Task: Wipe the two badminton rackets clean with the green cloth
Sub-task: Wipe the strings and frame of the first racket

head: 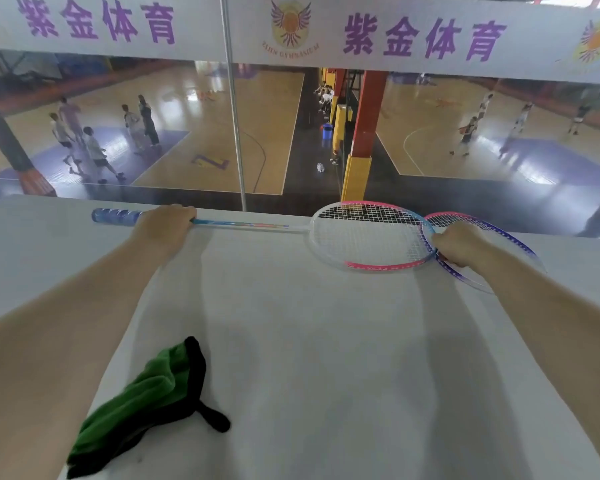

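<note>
Nearest, at the lower left, the green cloth [142, 403] lies crumpled on the white table [326, 341], its black edging and a black loop turned toward the right; neither hand touches it. Both bare forearms reach away over the tabletop toward its far edge. There the left hand [165, 225] curls its fingers round the first racket where the blue grip [116, 216] meets the thin shaft. That pink and white racket [368, 233] lies along the far edge, handle to the left and head to the right. To the right, the right hand [459, 245] is closed on the rim where the two heads overlap, fingers folded together over the frame. The second racket [499, 244], pink and purple, lies partly under the first head and under the hand, its head running off toward the right. Beyond the table, glass looks down on wooden basketball courts [257, 133] with several people, and a white banner [326, 29] with purple characters runs across the top.
</note>
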Action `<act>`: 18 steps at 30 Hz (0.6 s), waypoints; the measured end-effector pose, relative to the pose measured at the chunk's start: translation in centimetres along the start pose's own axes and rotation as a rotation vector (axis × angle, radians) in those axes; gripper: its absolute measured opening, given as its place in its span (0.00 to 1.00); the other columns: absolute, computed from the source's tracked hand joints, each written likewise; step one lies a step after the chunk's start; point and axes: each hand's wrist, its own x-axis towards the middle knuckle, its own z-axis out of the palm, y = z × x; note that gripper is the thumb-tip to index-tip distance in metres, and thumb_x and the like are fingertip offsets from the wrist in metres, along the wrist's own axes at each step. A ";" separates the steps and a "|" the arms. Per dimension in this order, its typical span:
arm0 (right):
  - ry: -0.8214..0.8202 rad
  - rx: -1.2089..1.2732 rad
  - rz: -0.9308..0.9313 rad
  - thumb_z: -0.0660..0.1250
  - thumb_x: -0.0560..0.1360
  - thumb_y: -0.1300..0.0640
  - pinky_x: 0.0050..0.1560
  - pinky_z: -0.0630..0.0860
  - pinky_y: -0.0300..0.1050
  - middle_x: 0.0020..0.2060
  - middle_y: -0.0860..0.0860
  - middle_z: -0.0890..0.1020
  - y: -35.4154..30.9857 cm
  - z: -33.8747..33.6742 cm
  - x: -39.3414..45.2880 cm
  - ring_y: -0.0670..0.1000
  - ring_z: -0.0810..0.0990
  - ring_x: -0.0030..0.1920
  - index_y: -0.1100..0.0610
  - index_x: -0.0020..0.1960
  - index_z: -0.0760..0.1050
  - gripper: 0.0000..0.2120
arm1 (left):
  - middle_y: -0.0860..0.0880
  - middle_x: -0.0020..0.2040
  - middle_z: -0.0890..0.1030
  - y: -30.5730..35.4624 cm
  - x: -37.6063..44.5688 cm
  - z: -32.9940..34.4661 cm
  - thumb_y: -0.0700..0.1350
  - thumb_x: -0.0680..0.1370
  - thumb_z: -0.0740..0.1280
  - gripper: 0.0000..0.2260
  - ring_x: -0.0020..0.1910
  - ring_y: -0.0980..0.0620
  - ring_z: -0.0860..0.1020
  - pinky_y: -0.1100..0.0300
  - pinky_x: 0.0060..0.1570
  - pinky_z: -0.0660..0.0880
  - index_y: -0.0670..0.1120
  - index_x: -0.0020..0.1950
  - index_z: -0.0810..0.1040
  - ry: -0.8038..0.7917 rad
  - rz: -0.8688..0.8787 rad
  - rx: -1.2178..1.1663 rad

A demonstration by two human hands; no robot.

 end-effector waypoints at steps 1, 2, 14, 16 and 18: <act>0.014 -0.055 -0.016 0.59 0.80 0.57 0.28 0.59 0.43 0.28 0.57 0.71 -0.2 0.3 0.3 0.53 0.68 0.27 0.62 0.32 0.67 0.19 | 0.45 0.42 0.76 0.1 0.3 0.1 0.40 0.78 0.63 0.03 0.39 0.43 0.75 0.46 0.41 0.76 0.47 0.47 0.73 0.003 -0.007 0.007; 0.022 -0.098 -0.029 0.59 0.81 0.56 0.28 0.59 0.43 0.29 0.57 0.71 -0.4 0.5 0.5 0.53 0.68 0.29 0.61 0.32 0.66 0.19 | 0.44 0.43 0.76 0.3 0.6 0.1 0.40 0.78 0.62 0.03 0.40 0.42 0.76 0.47 0.40 0.76 0.47 0.48 0.73 0.009 -0.010 0.014; -0.070 -0.376 -0.120 0.61 0.77 0.59 0.33 0.66 0.44 0.36 0.57 0.77 -2.3 1.0 1.4 0.53 0.73 0.35 0.58 0.36 0.70 0.11 | 0.41 0.54 0.78 0.8 2.6 0.9 0.39 0.80 0.57 0.08 0.53 0.39 0.77 0.46 0.47 0.73 0.44 0.57 0.73 -0.015 -0.047 0.149; -0.080 -0.387 -0.119 0.61 0.76 0.59 0.34 0.67 0.44 0.36 0.56 0.76 -2.7 1.2 1.5 0.53 0.73 0.35 0.59 0.36 0.70 0.10 | 0.41 0.53 0.78 0.5 2.7 1.1 0.39 0.80 0.57 0.08 0.52 0.39 0.77 0.46 0.46 0.73 0.43 0.56 0.73 -0.003 -0.044 0.134; -0.085 -0.415 -0.111 0.62 0.76 0.60 0.36 0.68 0.44 0.35 0.56 0.75 -3.0 1.4 1.4 0.54 0.74 0.37 0.59 0.37 0.70 0.09 | 0.41 0.52 0.79 0.1 2.8 1.3 0.39 0.80 0.58 0.07 0.50 0.39 0.77 0.47 0.45 0.74 0.43 0.55 0.73 0.006 -0.036 0.127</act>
